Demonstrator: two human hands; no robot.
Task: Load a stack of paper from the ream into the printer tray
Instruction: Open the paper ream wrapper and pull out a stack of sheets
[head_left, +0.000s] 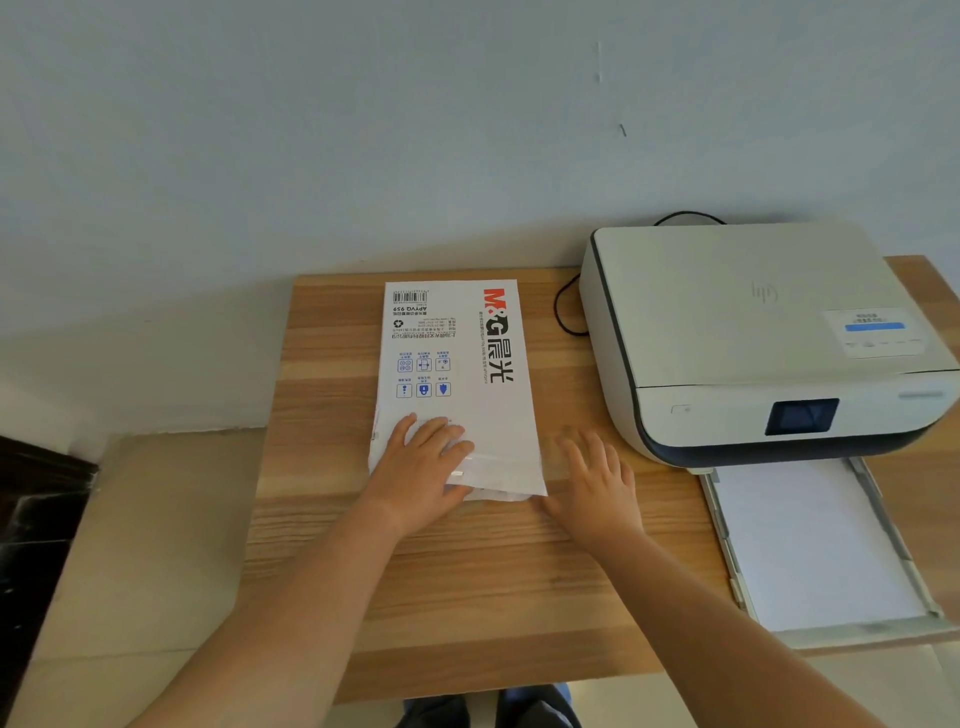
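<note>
A white wrapped ream of paper (457, 358) with a red and black logo lies flat on the wooden table (467, 597), its long side running away from me. My left hand (421, 467) rests palm down on the ream's near end, fingers spread over the wrapper. My right hand (597, 486) lies flat on the table just right of the ream's near corner, blurred, holding nothing. The white printer (753, 332) stands at the right. Its paper tray (727, 551) is pulled out toward me with white sheets (810, 545) lying in it.
A black cable (563, 306) loops on the table between the ream and the printer, near the pale wall. The table's left edge drops to a beige floor, with a dark object (36, 519) at far left. My feet show below the front edge.
</note>
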